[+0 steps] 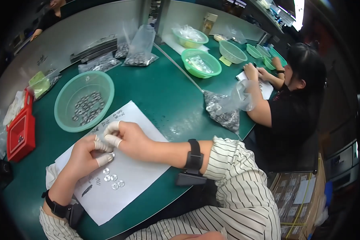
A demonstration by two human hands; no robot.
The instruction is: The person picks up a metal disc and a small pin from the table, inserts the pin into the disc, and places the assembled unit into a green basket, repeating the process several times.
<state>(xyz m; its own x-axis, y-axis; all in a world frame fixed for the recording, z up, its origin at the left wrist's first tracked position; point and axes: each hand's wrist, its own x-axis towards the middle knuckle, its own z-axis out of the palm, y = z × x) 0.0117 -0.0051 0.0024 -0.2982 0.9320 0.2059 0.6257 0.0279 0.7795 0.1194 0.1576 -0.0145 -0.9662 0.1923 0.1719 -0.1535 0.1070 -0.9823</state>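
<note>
White finger covers sheathe the fingertips of both my hands, which meet above a sheet of white paper (144, 160). My left hand (82, 158) pinches a small shiny metal disc (112, 155) between thumb and fingers. Close beside it, my right hand (134, 140) is closed with its thumb and forefinger together; whatever lies between them is hidden. Several round metal discs with centre holes (114, 177) lie on the paper just below my hands. Beyond them stands a pale green basin (64, 102) holding many small dark metal parts (88, 107).
A red bin (22, 138) stands at the left. Bags of metal parts (140, 56) line the back partition, and another bag (222, 110) lies right of the paper. Green baskets (202, 64) sit farther back. A co-worker (292, 88) works at the right, near stacked cartons (296, 200).
</note>
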